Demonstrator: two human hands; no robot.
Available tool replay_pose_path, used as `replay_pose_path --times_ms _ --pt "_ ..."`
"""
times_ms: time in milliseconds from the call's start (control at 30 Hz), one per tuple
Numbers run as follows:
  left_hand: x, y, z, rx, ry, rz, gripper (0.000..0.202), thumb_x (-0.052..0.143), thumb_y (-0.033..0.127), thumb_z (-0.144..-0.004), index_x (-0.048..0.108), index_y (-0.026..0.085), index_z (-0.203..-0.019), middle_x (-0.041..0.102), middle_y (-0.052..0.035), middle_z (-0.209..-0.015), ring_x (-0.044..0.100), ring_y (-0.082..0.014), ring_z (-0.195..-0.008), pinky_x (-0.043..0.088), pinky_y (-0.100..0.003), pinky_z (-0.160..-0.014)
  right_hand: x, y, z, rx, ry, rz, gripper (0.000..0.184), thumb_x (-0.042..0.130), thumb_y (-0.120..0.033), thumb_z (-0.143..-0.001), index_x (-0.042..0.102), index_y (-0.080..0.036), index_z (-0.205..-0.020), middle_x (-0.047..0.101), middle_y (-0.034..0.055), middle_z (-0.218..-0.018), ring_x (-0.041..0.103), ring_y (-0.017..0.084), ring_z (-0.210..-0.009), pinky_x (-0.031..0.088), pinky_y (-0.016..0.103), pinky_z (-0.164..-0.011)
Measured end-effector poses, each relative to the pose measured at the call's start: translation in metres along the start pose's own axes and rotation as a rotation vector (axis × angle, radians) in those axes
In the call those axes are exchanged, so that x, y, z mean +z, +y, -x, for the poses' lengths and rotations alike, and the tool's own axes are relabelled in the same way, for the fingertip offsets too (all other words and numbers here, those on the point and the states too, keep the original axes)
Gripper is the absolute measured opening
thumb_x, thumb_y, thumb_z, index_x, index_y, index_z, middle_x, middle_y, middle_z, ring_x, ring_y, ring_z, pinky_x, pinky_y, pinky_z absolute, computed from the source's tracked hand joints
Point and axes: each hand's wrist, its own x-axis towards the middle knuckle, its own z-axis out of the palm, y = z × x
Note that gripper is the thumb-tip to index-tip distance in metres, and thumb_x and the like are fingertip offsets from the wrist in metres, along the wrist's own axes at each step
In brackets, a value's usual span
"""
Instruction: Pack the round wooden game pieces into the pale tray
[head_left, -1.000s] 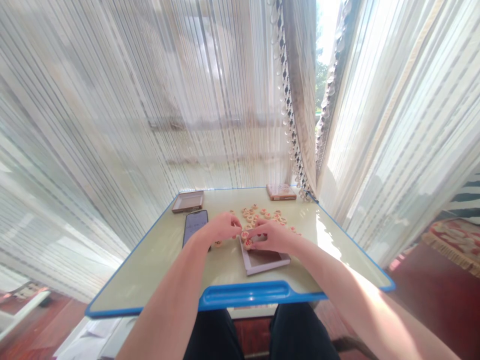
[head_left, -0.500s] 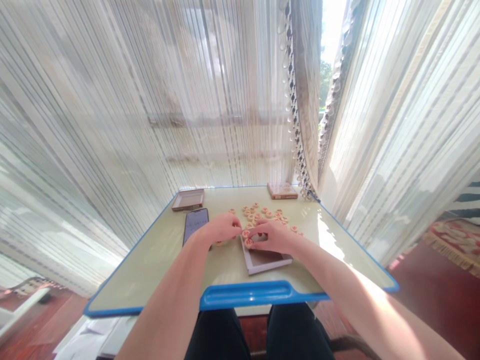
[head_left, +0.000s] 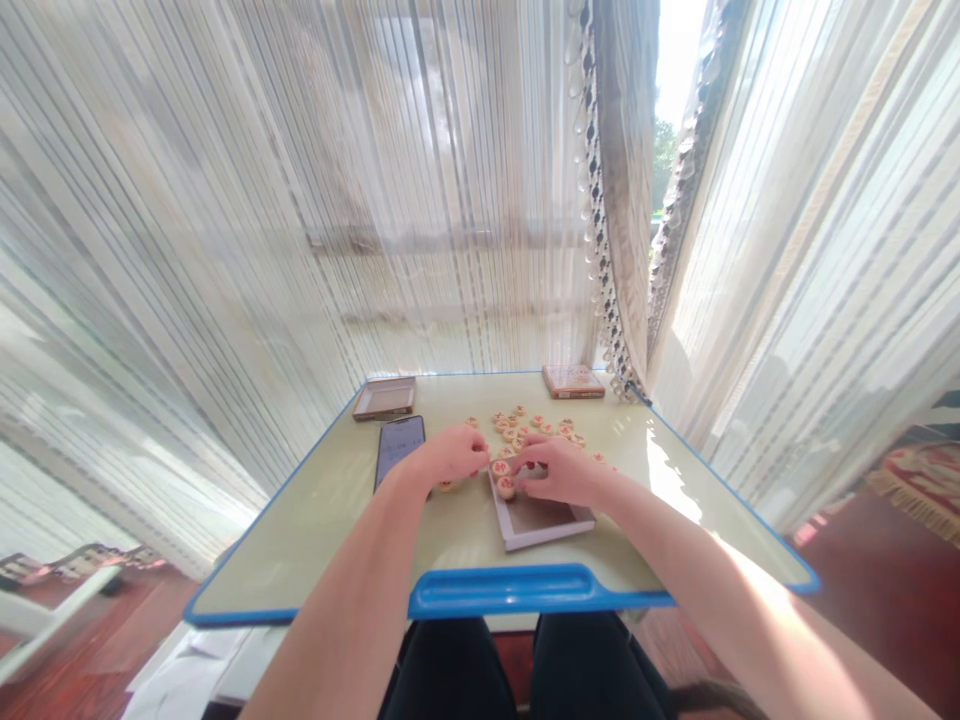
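Note:
My right hand (head_left: 553,472) reaches over a shallow open box (head_left: 541,520), thumb and index finger apart, beside two round xiangqi pieces (head_left: 503,480) with red characters in the box's left corner. Something red, perhaps another piece, shows partly beneath its fingers. At the box's left edge is my left hand (head_left: 456,455), its fingers curled together; whatever they hold is hidden. One more piece (head_left: 446,486) lies on the table under the left hand. Beyond both hands, several xiangqi pieces (head_left: 523,432) are scattered, partly covered by the fingers.
A phone (head_left: 397,445) lies left of my left hand. An open box lid (head_left: 385,398) is at the far left, and a closed flat box (head_left: 573,381) at the far right. The table (head_left: 330,540) has a blue rim and a blue front tray (head_left: 504,588).
My right hand's fingertips have drawn slightly away from the two pieces in the box corner. My left hand stays by the box edge. The whole view has shifted a little.

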Motion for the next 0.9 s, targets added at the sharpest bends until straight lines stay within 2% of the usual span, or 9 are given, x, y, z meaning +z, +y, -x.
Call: replay_pose_path --times_ms 167,367,600,767,900 --pt "0.001 -0.002 -0.001 -0.004 0.028 -0.003 0.027 0.046 0.034 -0.07 0.057 0.016 -0.052 0.045 0.0024 -0.044 0.038 -0.009 -0.041 0.029 -0.024 -0.045 -0.001 0.003 0.001 0.045 -0.06 0.037 0.018 0.056 -0.012 -0.068 0.069 -0.022 -0.075 0.057 -0.0002 -0.08 0.051 0.011 -0.066 0.038 0.023 -0.062" --pt "0.003 -0.003 -0.004 0.02 0.051 -0.008 0.029 0.044 0.034 -0.071 0.058 0.016 -0.053 0.048 0.0013 -0.046 0.041 -0.01 -0.044 0.031 -0.024 -0.047 0.001 0.001 0.0 0.023 -0.082 0.046 0.029 0.05 -0.008 -0.067 0.072 -0.024 -0.078 0.059 0.001 -0.08 0.054 0.013 -0.071 0.041 0.024 -0.067" --pt "0.003 -0.004 -0.005 0.015 0.065 -0.012 0.027 0.044 0.031 -0.069 0.057 0.016 -0.052 0.045 0.0018 -0.043 0.039 -0.0094 -0.041 0.03 -0.024 -0.046 0.002 0.001 0.0 0.013 -0.087 0.061 0.03 0.05 -0.008 -0.068 0.073 -0.025 -0.078 0.061 0.0011 -0.082 0.054 0.013 -0.072 0.041 0.024 -0.068" --pt "0.001 0.001 -0.001 0.025 0.064 -0.011 0.025 0.045 0.029 -0.067 0.058 0.016 -0.05 0.049 0.0011 -0.045 0.04 -0.0096 -0.042 0.03 -0.024 -0.046 -0.001 0.002 -0.002 0.036 0.019 0.093 0.021 0.049 -0.008 -0.069 0.067 -0.019 -0.067 0.058 0.0026 -0.076 0.053 0.014 -0.074 0.041 0.026 -0.07" --pt "0.0 0.004 0.0 0.018 0.051 0.001 0.022 0.047 0.027 -0.066 0.06 0.016 -0.052 0.055 0.0004 -0.05 0.042 -0.0095 -0.044 0.031 -0.024 -0.047 0.0 0.012 -0.004 0.101 0.132 0.227 0.019 0.053 -0.011 -0.069 0.066 -0.021 -0.079 0.057 0.0048 -0.085 0.049 0.02 -0.09 0.038 0.031 -0.081"
